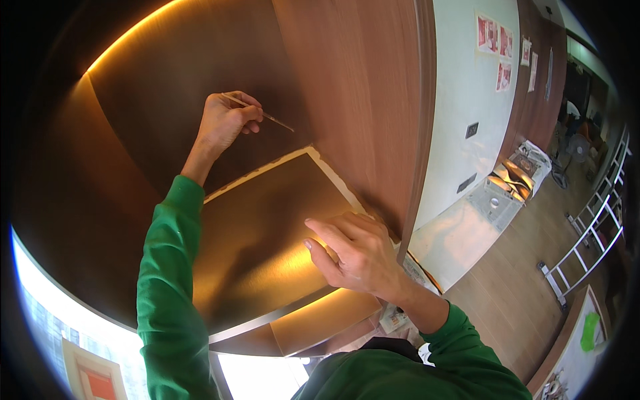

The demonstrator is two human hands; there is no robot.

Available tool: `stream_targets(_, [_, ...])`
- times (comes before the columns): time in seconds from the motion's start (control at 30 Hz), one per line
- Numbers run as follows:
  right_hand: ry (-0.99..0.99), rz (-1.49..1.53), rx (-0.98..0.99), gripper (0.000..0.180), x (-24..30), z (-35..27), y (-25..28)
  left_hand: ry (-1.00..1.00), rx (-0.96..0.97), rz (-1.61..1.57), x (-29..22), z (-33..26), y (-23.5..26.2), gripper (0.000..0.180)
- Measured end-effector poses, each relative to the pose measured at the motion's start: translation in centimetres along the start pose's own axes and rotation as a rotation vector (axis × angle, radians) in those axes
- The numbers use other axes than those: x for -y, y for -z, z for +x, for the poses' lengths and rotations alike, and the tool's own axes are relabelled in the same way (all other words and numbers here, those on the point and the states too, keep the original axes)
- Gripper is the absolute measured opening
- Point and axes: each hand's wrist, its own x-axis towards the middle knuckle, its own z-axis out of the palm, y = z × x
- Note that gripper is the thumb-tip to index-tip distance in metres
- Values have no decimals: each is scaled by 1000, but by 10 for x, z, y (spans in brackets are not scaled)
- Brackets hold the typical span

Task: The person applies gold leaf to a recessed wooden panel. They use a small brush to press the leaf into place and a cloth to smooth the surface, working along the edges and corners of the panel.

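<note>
The left hand (230,121) pinches a fine paintbrush (277,123) between thumb and fingers, its tip near the corner where the dark brown panel (200,60) meets the wood-grain panel (353,87); whether it touches cannot be told. The right hand (357,252), thumb and index finger apart and holding nothing visible, is over the brown shelf (260,207). A wobble in that light pinch could smear the panels, and any drip could miss the masking tape (335,179) and mark the shelf.
</note>
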Motion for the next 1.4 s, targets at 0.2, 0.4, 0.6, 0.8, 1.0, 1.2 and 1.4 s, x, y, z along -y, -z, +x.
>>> stream_targets(0.2, [-12, -13, -8, 25, -2, -3, -2, 11, 11, 10, 23, 3, -17, 7])
stream_targets(0.4, [-24, 2, 7, 27, -2, -2, -1, 65, 8, -123, 53, -3, -32, 10])
stream_targets(0.6, [-13, -7, -6, 25, -6, -6, -7, 114, -65, -198, 74, -12, -43, 13])
stream_targets(0.8, [-45, 0, 28, 25, -3, -2, -2, 82, -87, -277, 93, -11, -54, 14])
stream_targets(1.0, [-53, 12, 36, 25, -2, -1, 1, 74, -65, -258, 98, -14, -63, 18])
stream_targets(1.2, [-64, 25, 54, 25, -1, -1, 0, 77, -60, -253, 103, -12, -65, 18])
stream_targets(1.4, [-75, 27, 65, 26, 0, -1, 2, 92, -48, -235, 100, -11, -66, 19])
